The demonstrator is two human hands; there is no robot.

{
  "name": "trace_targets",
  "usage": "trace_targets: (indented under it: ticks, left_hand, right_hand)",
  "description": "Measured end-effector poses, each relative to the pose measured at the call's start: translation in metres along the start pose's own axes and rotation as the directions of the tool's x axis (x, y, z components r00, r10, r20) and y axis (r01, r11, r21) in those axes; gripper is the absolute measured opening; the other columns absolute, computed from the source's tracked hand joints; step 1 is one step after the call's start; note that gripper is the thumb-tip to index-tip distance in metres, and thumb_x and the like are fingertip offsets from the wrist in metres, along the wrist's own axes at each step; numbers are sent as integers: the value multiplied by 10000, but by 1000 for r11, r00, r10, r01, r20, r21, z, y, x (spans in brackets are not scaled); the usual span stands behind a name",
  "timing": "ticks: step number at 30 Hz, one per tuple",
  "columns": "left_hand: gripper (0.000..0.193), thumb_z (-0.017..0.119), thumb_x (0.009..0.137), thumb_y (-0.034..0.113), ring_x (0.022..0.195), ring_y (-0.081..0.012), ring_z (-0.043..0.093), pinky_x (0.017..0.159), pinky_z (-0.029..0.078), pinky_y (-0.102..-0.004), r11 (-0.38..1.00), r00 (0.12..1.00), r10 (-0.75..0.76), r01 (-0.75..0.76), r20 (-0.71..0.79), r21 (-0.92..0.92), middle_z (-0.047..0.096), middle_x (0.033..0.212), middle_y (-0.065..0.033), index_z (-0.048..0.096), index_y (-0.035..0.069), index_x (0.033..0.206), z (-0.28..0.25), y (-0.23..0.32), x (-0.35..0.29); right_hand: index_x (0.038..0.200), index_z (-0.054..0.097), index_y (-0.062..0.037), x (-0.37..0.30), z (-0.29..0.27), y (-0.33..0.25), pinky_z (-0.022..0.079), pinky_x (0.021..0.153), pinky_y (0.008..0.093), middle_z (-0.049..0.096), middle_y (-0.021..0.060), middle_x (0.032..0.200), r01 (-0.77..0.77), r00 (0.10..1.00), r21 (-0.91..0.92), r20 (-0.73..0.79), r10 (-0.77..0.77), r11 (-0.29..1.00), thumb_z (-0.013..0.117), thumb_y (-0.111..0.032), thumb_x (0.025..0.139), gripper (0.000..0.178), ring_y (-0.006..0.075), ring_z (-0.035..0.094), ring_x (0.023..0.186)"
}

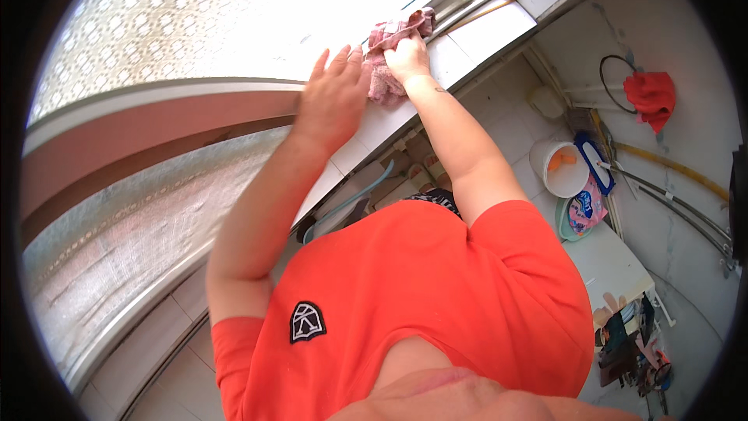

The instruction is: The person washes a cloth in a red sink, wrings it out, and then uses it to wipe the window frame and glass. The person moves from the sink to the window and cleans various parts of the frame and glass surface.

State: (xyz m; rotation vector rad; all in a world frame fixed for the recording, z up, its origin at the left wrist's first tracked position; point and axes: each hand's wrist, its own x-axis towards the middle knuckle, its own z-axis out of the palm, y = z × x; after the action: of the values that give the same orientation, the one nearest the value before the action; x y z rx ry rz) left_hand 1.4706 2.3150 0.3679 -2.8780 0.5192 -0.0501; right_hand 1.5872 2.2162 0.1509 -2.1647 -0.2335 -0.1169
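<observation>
My right hand (409,58) is closed on a crumpled pink cloth (386,84) at the window sill, near the corner of the window frame (450,0). The cloth bunches above and below the fingers and lies partly over the white tiled sill (374,129). Just left of it, my left hand (335,101) is raised with the fingers stretched out and a little apart, holding nothing. I cannot tell whether its fingertips touch the glass or the cloth. Bright window glass (265,31), patterned toward the left, lies beyond both hands.
Below the sill, shoes (421,177) stand on the floor. To the right are a white bucket (539,160), a blue-edged brush (596,157) and a white table (604,265). A red cloth (651,100) hangs on the wall above a yellow pipe (674,164). Assorted items (627,343) hang at the lower right.
</observation>
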Motion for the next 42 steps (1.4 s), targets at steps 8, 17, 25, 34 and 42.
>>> trace_targets:
  ticks: [8, 17, 25, 34, 42]
  left_hand:
    - [858, 650, 893, 332, 1479, -417, 231, 1197, 201, -538, 955, 962, -209, 240, 178, -174, 257, 1569, -281, 230, -66, 1526, 152, 39, 60]
    - [1007, 684, 789, 496, 1517, -459, 36, 1198, 57, -616, 910, 908, -381, 402, 175, -103, 53, 1619, -318, 260, -22, 1542, 224, 52, 62]
    - [805, 643, 785, 457, 1497, -461, 146, 1182, 38, -650, 883, 873, -470, 466, -129, -62, 144, 1619, -272, 443, 56, 1453, 271, 61, 58]
    - [515, 520, 938, 337, 1442, -489, 293, 1168, 241, -590, 889, 944, -240, 122, -224, -441, 339, 1532, -312, 551, -43, 1284, 266, 71, 31]
    - [522, 515, 934, 336, 1450, -373, 346, 1163, 270, -528, 911, 921, -327, 248, -212, -331, 386, 1554, -195, 566, -22, 1309, 266, 71, 47]
  right_hand:
    - [954, 705, 18, -26, -31, 66, 517, 753, 320, 688, 33, 886, -365, 792, 863, 91, 603, 349, 713, -222, 857, 260, 139, 619, 784]
    - [1091, 591, 1, 10, -38, 40, 524, 864, 437, 686, 214, 1018, -224, 854, 495, -316, 414, 840, 757, -202, 748, 432, 397, 662, 949]
    - [934, 692, 1, 72, -9, 49, 542, 752, 415, 708, 171, 821, -298, 838, 408, -322, 441, 863, 742, -164, 743, 258, 346, 687, 775]
    - [775, 579, -33, 38, 3, 41, 523, 685, 468, 643, 142, 780, -129, 941, 286, -268, 209, 950, 743, -177, 750, 219, 383, 638, 754]
    - [757, 597, 27, 74, 5, 58, 509, 654, 437, 635, 187, 741, -83, 788, 223, -582, 201, 971, 696, -112, 747, 171, 362, 619, 684]
